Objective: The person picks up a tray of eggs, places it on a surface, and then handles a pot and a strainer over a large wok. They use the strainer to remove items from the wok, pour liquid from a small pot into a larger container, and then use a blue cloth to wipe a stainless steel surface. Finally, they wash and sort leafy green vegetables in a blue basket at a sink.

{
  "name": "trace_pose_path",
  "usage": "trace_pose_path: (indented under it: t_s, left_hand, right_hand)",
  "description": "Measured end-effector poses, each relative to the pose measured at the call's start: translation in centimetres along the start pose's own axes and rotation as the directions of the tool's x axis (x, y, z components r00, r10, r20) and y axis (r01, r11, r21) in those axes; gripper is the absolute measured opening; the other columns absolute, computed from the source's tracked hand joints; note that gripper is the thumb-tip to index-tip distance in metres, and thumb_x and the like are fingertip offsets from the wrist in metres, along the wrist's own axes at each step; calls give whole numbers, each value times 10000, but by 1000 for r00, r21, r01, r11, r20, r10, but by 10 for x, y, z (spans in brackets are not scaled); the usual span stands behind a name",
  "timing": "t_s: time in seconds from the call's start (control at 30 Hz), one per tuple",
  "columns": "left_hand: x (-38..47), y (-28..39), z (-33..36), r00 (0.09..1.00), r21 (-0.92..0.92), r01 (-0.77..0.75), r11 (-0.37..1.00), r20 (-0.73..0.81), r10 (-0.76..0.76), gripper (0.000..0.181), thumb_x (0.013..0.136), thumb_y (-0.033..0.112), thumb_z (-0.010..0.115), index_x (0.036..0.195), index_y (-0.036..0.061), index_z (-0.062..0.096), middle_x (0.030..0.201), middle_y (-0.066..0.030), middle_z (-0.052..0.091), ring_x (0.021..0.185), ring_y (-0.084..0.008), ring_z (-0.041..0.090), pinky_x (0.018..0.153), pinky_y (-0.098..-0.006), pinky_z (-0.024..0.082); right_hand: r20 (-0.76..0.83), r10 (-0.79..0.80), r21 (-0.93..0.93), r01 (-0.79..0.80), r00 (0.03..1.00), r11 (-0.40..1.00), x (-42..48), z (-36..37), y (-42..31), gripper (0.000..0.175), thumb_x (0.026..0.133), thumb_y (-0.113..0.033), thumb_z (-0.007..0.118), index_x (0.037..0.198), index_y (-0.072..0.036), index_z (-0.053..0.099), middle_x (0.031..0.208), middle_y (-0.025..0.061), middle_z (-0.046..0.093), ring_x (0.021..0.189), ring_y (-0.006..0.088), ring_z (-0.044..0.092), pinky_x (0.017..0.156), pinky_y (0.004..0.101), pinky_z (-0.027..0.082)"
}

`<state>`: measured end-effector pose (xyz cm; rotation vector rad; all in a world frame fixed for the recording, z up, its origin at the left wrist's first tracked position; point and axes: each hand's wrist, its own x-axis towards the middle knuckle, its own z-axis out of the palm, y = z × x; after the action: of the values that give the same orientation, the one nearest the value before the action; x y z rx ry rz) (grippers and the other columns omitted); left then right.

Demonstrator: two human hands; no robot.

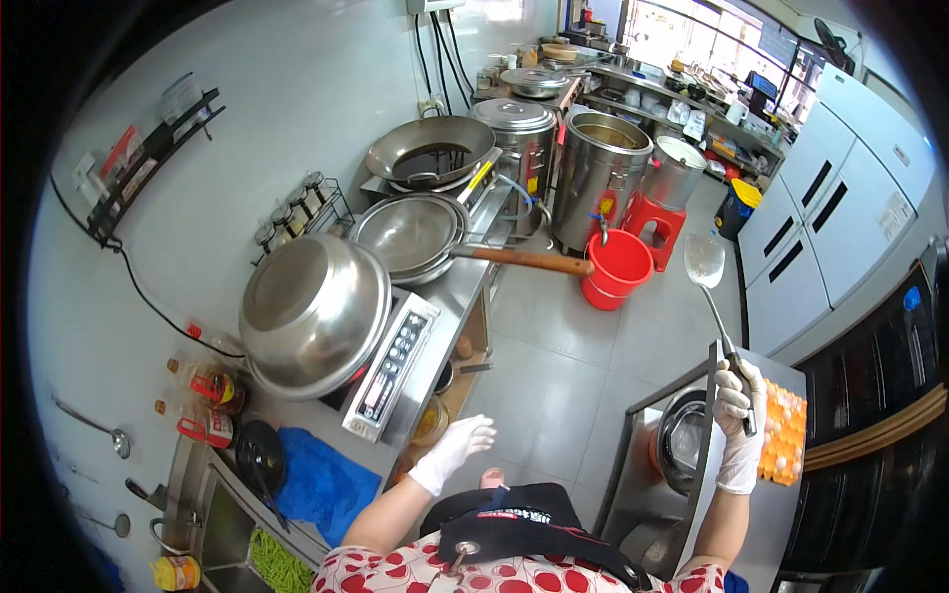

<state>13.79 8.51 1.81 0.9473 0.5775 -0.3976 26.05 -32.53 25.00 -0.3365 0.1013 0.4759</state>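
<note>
My right hand (738,408), in a white glove, grips the dark handle of a metal wok spatula (704,261). Its blade points up and away from me, above the steel side table. My left hand (456,448), also gloved, holds nothing and hovers with its fingers stretched out by the front edge of the steel counter (463,296). Left of it, a large steel basin (319,311) lies upside down over an induction cooker (393,370). Beside my right hand are an orange tray of eggs (782,437) and, on a lower shelf, a dark round pot (678,441).
A wooden pan handle (526,259) juts over the aisle. Past it stand a red bucket (617,268), a red stool (656,226) and tall steel barrels (600,178). A wok (430,152) holds dark liquid. A blue cloth (319,474) lies near a sink (230,519) with green beans.
</note>
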Motion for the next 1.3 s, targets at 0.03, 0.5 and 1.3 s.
trace_pose_path:
  t_s: [0.03, 0.5, 1.3]
  left_hand:
    - [21, 17, 17, 996, 12, -15, 1000, 91, 14, 326, 943, 300, 465, 1057, 14, 571, 869, -77, 632, 770, -165, 610, 722, -277, 505]
    - [253, 128, 143, 960, -580, -185, 793, 65, 271, 493, 966, 361, 363, 1239, -44, 431, 1172, -152, 538, 1010, -269, 541, 874, -389, 451]
    - [263, 195, 178, 798, -829, -551, 97, -490, 350, 287, 942, 223, 488, 1124, 12, 556, 984, -86, 626, 839, -183, 589, 774, -304, 497]
  right_hand:
    - [-8, 11, 13, -11, 1000, 1000, 17, 3, -3, 268, 938, -176, 432, 991, 87, 430, 622, 17, 374, 376, 49, 348, 294, 176, 338]
    - [-51, 496, -301, -487, 867, 820, 346, 21, -112, 259, 883, -243, 511, 969, 0, 483, 623, 20, 418, 376, 80, 355, 297, 205, 304]
    - [297, 398, -555, 496, 868, -668, 818, 78, 175, 334, 735, -205, 590, 984, 14, 632, 964, 253, 628, 956, 378, 606, 832, 416, 474]
